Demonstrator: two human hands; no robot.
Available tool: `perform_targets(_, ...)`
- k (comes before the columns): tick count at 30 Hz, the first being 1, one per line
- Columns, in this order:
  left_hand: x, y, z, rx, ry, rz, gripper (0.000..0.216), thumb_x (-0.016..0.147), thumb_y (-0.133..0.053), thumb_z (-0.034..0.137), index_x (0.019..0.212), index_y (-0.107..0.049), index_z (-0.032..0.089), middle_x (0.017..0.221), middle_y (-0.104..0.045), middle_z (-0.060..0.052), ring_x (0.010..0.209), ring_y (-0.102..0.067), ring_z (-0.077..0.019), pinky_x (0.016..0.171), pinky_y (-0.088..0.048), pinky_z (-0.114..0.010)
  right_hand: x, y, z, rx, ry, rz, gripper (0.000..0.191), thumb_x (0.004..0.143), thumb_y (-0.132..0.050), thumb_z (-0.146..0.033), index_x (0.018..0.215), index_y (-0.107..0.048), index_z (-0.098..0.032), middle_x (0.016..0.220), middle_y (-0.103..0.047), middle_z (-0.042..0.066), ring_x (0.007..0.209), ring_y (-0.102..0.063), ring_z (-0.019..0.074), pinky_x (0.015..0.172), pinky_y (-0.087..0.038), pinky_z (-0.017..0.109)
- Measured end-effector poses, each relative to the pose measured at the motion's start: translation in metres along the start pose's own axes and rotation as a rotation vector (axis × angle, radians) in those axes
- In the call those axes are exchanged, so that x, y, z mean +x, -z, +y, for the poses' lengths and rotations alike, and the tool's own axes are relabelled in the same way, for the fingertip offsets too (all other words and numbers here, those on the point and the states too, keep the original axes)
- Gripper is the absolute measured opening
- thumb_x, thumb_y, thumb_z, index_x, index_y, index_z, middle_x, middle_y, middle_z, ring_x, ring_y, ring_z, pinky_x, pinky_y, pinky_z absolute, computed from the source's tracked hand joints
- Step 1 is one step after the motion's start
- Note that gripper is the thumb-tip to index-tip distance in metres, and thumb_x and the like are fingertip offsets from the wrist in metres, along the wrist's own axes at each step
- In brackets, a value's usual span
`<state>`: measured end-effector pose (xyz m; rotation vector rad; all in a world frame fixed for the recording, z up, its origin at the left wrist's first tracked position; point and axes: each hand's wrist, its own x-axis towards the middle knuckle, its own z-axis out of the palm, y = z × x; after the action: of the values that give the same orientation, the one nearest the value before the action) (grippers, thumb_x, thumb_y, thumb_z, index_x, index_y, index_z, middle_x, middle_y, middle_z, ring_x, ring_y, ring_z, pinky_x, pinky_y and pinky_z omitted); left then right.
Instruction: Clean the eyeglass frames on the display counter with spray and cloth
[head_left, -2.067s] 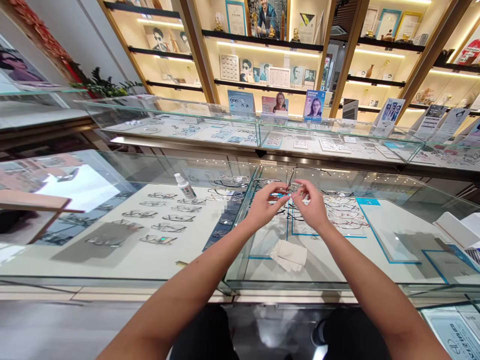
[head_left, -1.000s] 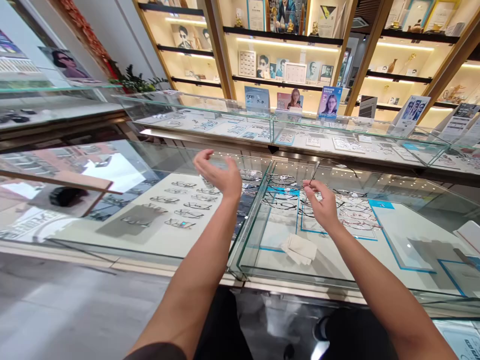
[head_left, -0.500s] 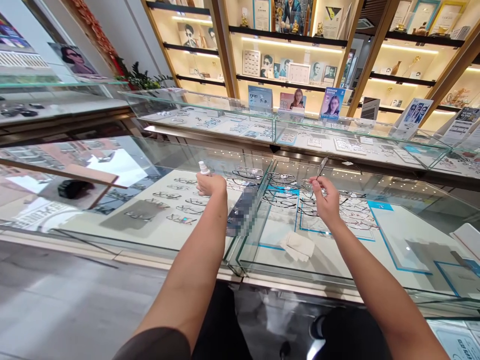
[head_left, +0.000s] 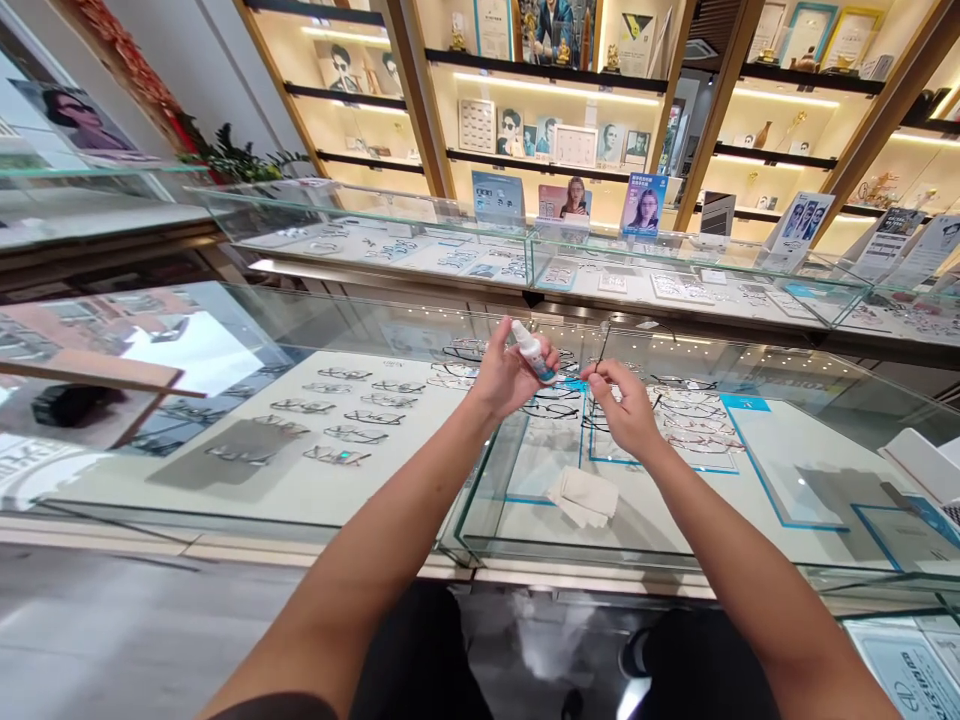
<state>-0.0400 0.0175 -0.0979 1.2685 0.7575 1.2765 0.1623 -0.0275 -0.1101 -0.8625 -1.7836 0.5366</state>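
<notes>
My left hand (head_left: 499, 380) is wrapped round a small white spray bottle (head_left: 531, 350) with a bluish label, tilted so its nozzle points up and left. Close by on the right, my right hand (head_left: 628, 402) pinches a pair of glasses; a thin dark temple (head_left: 604, 345) sticks up above the fingers. The lenses are hard to make out against the frames behind. Below both hands, a folded cream cloth (head_left: 586, 495) lies on the glass counter (head_left: 675, 545).
Rows of eyeglass frames (head_left: 375, 417) lie in the left display case, with more frames (head_left: 697, 425) at the right. Behind stands a second glass showcase (head_left: 420, 258) with upright cards. A white stand (head_left: 919, 465) is at the right edge.
My left hand has moved right with the spray bottle and turned, so the bottle now shows near the glasses. My right hand has shifted slightly left and down with the glasses.
</notes>
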Motion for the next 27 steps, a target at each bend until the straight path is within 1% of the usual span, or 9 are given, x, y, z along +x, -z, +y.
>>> perform_targets(3,-0.01,-0.016,0.002,0.013,0.026,-0.065,0.081,0.08,-0.025,0.101,0.064,-0.049,0.025,0.066,-0.056,-0.008,0.072,-0.063,-0.0236,0.068,-0.059,-0.042,-0.002,-0.003,-0.005,0.045,-0.009,-0.054,0.043,0.104,-0.047,-0.06,0.091,-0.066,-0.024,0.102,-0.077,0.007,0.099,-0.068,0.0225,0.093,-0.053,0.04)
perform_targets(7,-0.01,-0.016,-0.006,0.055,-0.001,-0.128,0.08,0.085,-0.022,0.096,0.063,-0.052,0.025,0.063,-0.053,-0.006,0.066,-0.06,-0.0219,0.065,-0.054,-0.04,-0.004,-0.005,-0.008,0.116,-0.045,-0.123,0.047,0.102,-0.047,-0.067,0.089,-0.065,-0.024,0.102,-0.076,0.007,0.1,-0.069,0.0226,0.093,-0.052,0.039)
perform_targets(12,-0.008,-0.014,-0.019,0.208,-0.131,-0.152,0.068,0.087,-0.041,0.084,0.061,-0.055,0.023,0.057,-0.05,-0.003,0.056,-0.048,-0.0172,0.058,-0.042,-0.034,-0.007,-0.006,-0.011,0.169,-0.075,-0.196,0.053,0.099,-0.047,-0.073,0.091,-0.066,-0.024,0.103,-0.076,0.007,0.098,-0.068,0.0221,0.092,-0.051,0.039)
perform_targets(15,-0.008,-0.014,-0.019,0.329,-0.192,-0.168,0.062,0.088,-0.047,0.079,0.062,-0.053,0.023,0.057,-0.05,-0.002,0.059,-0.048,-0.018,0.062,-0.043,-0.035,-0.009,-0.007,-0.014,0.18,-0.078,-0.237,0.055,0.099,-0.047,-0.075,0.093,-0.067,-0.024,0.103,-0.075,0.006,0.099,-0.068,0.0223,0.093,-0.052,0.039)
perform_targets(17,-0.008,-0.014,-0.017,0.4,-0.261,-0.12,0.061,0.087,-0.048,0.078,0.062,-0.052,0.023,0.06,-0.052,-0.002,0.062,-0.049,-0.0184,0.066,-0.045,-0.035,-0.01,-0.009,-0.014,0.193,-0.076,-0.246,0.055,0.098,-0.047,-0.075,0.093,-0.068,-0.024,0.101,-0.075,0.006,0.099,-0.069,0.0222,0.094,-0.052,0.038)
perform_targets(19,-0.007,-0.014,-0.015,0.442,-0.315,-0.043,0.063,0.087,-0.047,0.081,0.064,-0.053,0.022,0.065,-0.054,-0.003,0.066,-0.05,-0.0188,0.068,-0.045,-0.035,-0.01,-0.01,-0.014,0.21,-0.082,-0.24,0.054,0.098,-0.048,-0.074,0.092,-0.067,-0.024,0.101,-0.075,0.006,0.098,-0.069,0.022,0.094,-0.052,0.038)
perform_targets(21,-0.007,-0.013,-0.014,0.464,-0.327,-0.007,0.066,0.087,-0.045,0.083,0.066,-0.055,0.022,0.068,-0.055,-0.003,0.068,-0.05,-0.019,0.069,-0.044,-0.035,-0.009,-0.01,-0.012,0.245,-0.108,-0.209,0.054,0.097,-0.05,-0.075,0.091,-0.066,-0.024,0.102,-0.076,0.006,0.098,-0.069,0.0221,0.094,-0.052,0.039)
perform_targets(25,-0.01,-0.012,-0.015,0.522,-0.314,-0.034,0.069,0.087,-0.043,0.085,0.068,-0.055,0.021,0.068,-0.054,-0.002,0.069,-0.048,-0.0179,0.07,-0.041,-0.033,-0.004,-0.008,-0.005,0.315,-0.167,-0.093,0.053,0.094,-0.054,-0.077,0.091,-0.066,-0.025,0.101,-0.075,0.005,0.102,-0.07,0.0226,0.095,-0.052,0.039)
perform_targets(27,-0.013,-0.015,-0.017,0.563,-0.292,-0.062,0.067,0.087,-0.045,0.083,0.068,-0.054,0.02,0.067,-0.052,-0.001,0.068,-0.046,-0.0171,0.068,-0.038,-0.032,-0.002,-0.006,-0.001,0.34,-0.169,-0.047,0.052,0.093,-0.056,-0.076,0.091,-0.067,-0.025,0.101,-0.075,0.005,0.102,-0.069,0.022,0.093,-0.052,0.038)
